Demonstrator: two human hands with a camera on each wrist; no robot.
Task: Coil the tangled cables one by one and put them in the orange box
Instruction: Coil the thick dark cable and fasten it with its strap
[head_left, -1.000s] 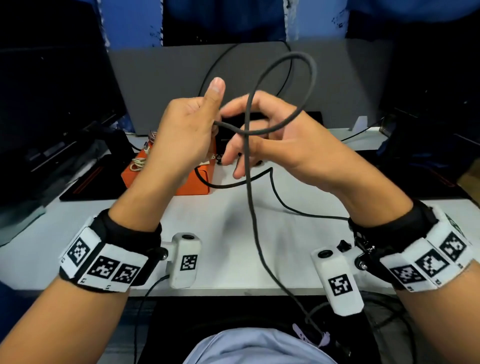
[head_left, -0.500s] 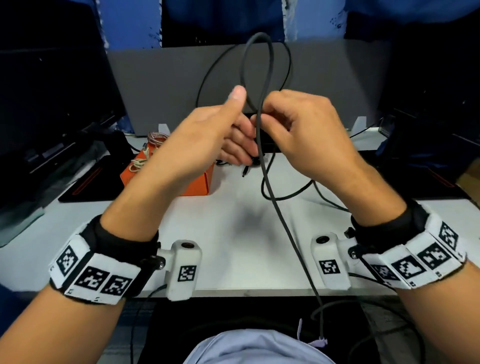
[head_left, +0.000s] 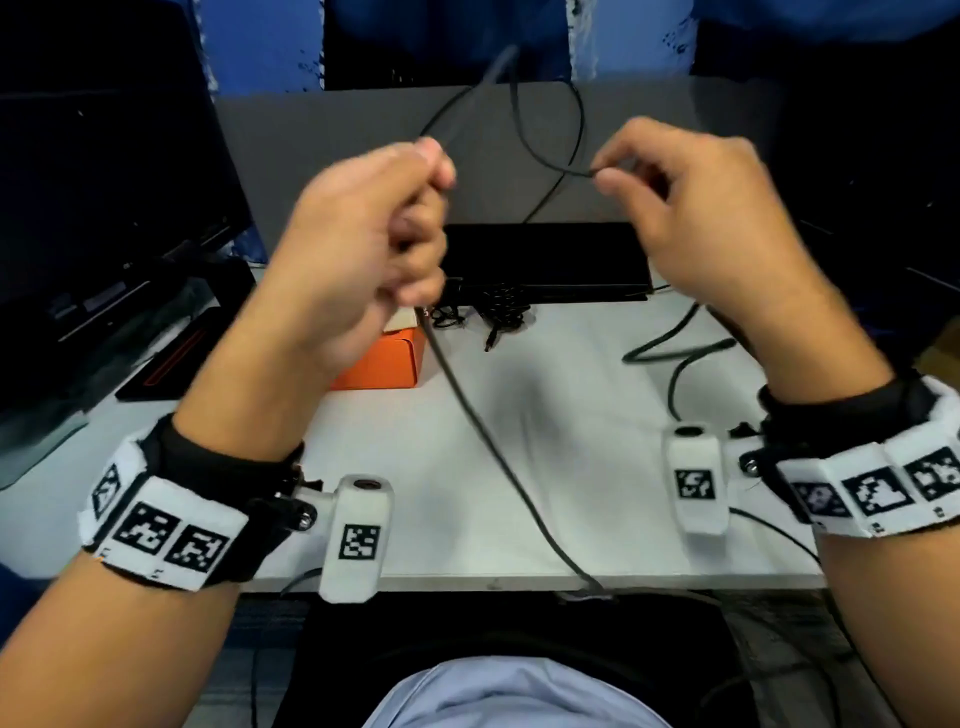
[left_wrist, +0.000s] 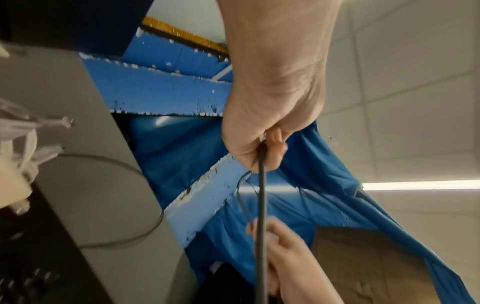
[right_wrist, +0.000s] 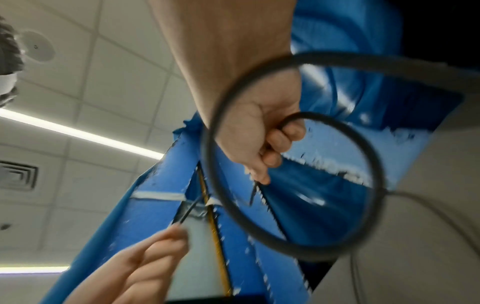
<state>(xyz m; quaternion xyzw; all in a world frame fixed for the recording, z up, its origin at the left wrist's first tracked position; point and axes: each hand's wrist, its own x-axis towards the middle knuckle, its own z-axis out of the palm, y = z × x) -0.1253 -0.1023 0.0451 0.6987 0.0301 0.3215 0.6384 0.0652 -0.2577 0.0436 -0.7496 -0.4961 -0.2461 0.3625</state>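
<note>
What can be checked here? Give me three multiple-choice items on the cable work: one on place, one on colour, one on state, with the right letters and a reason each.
1. Where is the box?
A. On the white table, behind the left hand
B. On the person's lap
C. On the floor

2. What colour is the cable held between the hands?
A. White
B. Black
C. Orange

3. What is the right hand doing?
A. Lying flat on the table
B. Pinching the cable in the air
C. Reaching into the box

Answers:
1 A: the head view shows the orange box on the table, partly hidden by the left hand.
2 B: the strand is dark in all three views.
3 B: thumb and fingertip close on the cable above the table.
</note>
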